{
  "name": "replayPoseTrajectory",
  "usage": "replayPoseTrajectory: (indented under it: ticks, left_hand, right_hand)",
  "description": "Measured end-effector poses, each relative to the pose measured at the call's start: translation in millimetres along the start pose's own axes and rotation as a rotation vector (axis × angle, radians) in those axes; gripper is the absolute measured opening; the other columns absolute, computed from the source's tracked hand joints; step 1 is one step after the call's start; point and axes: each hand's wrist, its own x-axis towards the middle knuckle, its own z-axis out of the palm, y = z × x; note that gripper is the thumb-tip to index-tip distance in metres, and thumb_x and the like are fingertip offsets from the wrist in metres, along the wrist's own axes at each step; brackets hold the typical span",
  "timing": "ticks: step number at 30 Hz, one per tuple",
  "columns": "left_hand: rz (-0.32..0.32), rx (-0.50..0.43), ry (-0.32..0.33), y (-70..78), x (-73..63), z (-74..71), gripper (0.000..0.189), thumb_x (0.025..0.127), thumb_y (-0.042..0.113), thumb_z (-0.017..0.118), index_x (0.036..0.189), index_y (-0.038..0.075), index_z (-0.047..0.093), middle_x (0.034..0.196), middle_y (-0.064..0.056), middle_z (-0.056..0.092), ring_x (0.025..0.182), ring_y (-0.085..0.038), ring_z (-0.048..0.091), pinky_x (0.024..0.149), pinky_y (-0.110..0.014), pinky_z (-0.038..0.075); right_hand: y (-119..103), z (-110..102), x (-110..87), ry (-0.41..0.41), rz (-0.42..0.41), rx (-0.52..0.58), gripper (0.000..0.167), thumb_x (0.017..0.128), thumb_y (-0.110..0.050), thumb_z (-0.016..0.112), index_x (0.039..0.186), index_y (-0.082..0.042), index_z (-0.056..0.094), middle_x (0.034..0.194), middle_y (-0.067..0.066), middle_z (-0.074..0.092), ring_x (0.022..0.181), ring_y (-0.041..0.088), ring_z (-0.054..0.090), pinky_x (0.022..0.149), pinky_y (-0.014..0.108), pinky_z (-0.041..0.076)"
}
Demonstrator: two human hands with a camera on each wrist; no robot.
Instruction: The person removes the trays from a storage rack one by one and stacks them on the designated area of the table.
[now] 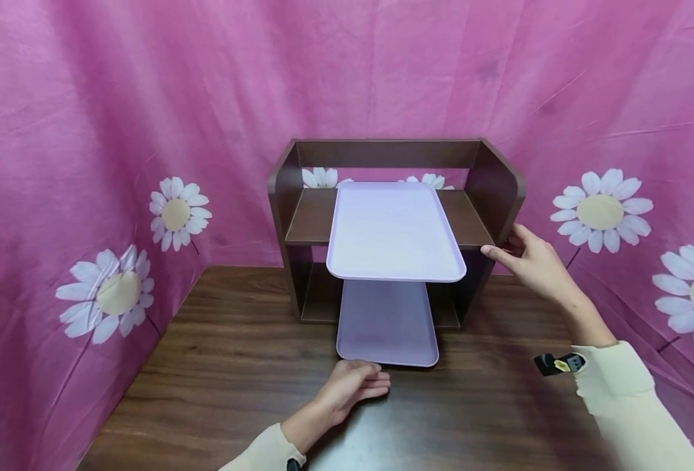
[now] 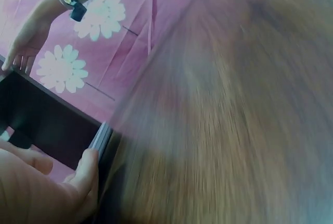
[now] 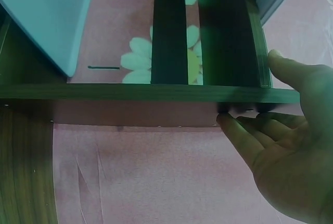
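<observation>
A dark brown two-tier shelf [image 1: 500, 190] stands on the table with two pale purple trays. The upper tray [image 1: 394, 229] lies on the upper board and juts out past its front edge. Below it, the lower tray [image 1: 388, 327] sticks out from the bottom compartment over the table. At that tray's front edge, near its left corner, my left hand [image 1: 349, 389] touches the rim with fingers fairly straight, pointing right. My right hand [image 1: 532, 261] grips the shelf's right side panel, thumb [image 3: 291, 67] on one face and fingers [image 3: 255, 135] on the other.
A brown wood-grain table [image 1: 223, 366] carries the shelf. Behind and at both sides hangs a pink curtain [image 1: 205, 98] printed with white daisies, close to the shelf's back. Table surface extends left and right of the shelf.
</observation>
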Motion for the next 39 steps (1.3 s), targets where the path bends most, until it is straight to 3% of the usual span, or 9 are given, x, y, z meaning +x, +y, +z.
replayPoseTrajectory:
  ticks: [6, 12, 17, 21, 23, 26, 30, 33, 39]
  left_hand:
    - [-0.050, -0.164, 0.009, -9.2, 6.6, 8.9, 0.036, 0.102, 0.000, 0.052, 0.128, -0.024, 0.048, 0.129, -0.048, 0.061, 0.126, -0.055, 0.063, 0.107, -0.053, 0.058]
    - [-0.022, -0.259, -0.001, -16.7, 11.9, 15.4, 0.047, 0.102, -0.002, 0.045, 0.140, -0.028, 0.033, 0.144, -0.052, 0.046, 0.141, -0.056, 0.050, 0.117, -0.053, 0.049]
    - [0.021, -0.341, 0.031, -19.7, 16.1, 20.9, 0.047, 0.105, -0.001, 0.042, 0.142, -0.025, 0.027, 0.153, -0.052, 0.034, 0.148, -0.056, 0.040, 0.124, -0.054, 0.041]
    - [0.040, -0.396, 0.065, -22.0, 18.6, 24.2, 0.046, 0.111, 0.006, 0.043, 0.143, -0.020, 0.024, 0.153, -0.050, 0.036, 0.147, -0.055, 0.043, 0.123, -0.055, 0.042]
    - [0.048, -0.419, 0.081, -22.9, 19.6, 25.2, 0.047, 0.113, 0.010, 0.044, 0.143, -0.017, 0.021, 0.153, -0.050, 0.037, 0.147, -0.055, 0.045, 0.122, -0.056, 0.043]
    - [0.059, -0.447, 0.109, -22.7, 20.4, 26.7, 0.046, 0.113, 0.010, 0.046, 0.144, -0.013, 0.019, 0.153, -0.048, 0.036, 0.147, -0.055, 0.045, 0.122, -0.057, 0.042]
    - [0.091, -0.480, 0.150, -23.1, 20.9, 27.3, 0.051, 0.110, 0.000, 0.046, 0.148, -0.016, 0.015, 0.157, -0.046, 0.029, 0.151, -0.057, 0.034, 0.125, -0.058, 0.038]
    - [0.124, -0.522, 0.186, -23.0, 21.8, 27.5, 0.052, 0.107, -0.008, 0.045, 0.148, -0.018, 0.015, 0.157, -0.044, 0.029, 0.153, -0.056, 0.029, 0.127, -0.060, 0.034]
    - [0.158, -0.589, 0.251, -20.1, 22.1, 28.0, 0.049, 0.105, -0.008, 0.049, 0.144, -0.011, 0.020, 0.145, -0.030, 0.043, 0.150, -0.049, 0.039, 0.126, -0.059, 0.036]
  right_hand:
    - [4.1, 3.2, 1.1, 0.027, -0.022, 0.002, 0.066, 0.103, -0.042, 0.071, 0.149, 0.000, 0.051, 0.138, 0.035, 0.064, 0.127, 0.052, 0.064, 0.072, 0.002, 0.039]
    - [7.2, 6.9, 1.5, 0.086, -0.058, -0.017, 0.057, 0.099, -0.037, 0.077, 0.140, 0.000, 0.060, 0.129, 0.032, 0.071, 0.117, 0.041, 0.071, 0.070, -0.001, 0.041]
    - [7.7, 9.2, 1.1, 0.108, -0.071, -0.021, 0.055, 0.099, -0.035, 0.077, 0.136, 0.001, 0.062, 0.127, 0.033, 0.071, 0.116, 0.046, 0.071, 0.069, -0.001, 0.040]
    - [8.2, 10.0, 2.0, 0.099, -0.055, -0.022, 0.056, 0.100, -0.038, 0.076, 0.137, 0.001, 0.062, 0.126, 0.032, 0.072, 0.116, 0.047, 0.070, 0.069, 0.002, 0.040]
    - [8.9, 10.0, 2.3, 0.097, -0.048, -0.019, 0.056, 0.100, -0.040, 0.075, 0.137, 0.000, 0.062, 0.126, 0.032, 0.072, 0.114, 0.039, 0.071, 0.069, 0.003, 0.041]
    - [10.3, 10.0, 2.1, 0.102, -0.042, -0.010, 0.055, 0.100, -0.040, 0.076, 0.137, -0.001, 0.063, 0.126, 0.030, 0.073, 0.105, 0.008, 0.071, 0.069, 0.004, 0.042]
    - [11.8, 10.7, 1.5, 0.103, -0.039, 0.008, 0.054, 0.100, -0.040, 0.076, 0.136, -0.001, 0.065, 0.126, 0.029, 0.073, 0.090, -0.026, 0.050, 0.069, 0.005, 0.043]
    - [12.3, 11.6, 1.4, 0.101, -0.038, 0.017, 0.053, 0.100, -0.040, 0.076, 0.134, -0.001, 0.065, 0.126, 0.028, 0.073, 0.087, -0.029, 0.048, 0.068, 0.006, 0.043]
    - [12.1, 11.8, 1.7, 0.106, -0.043, 0.037, 0.053, 0.100, -0.038, 0.076, 0.135, -0.001, 0.065, 0.127, 0.029, 0.072, 0.088, -0.030, 0.048, 0.068, 0.005, 0.043]
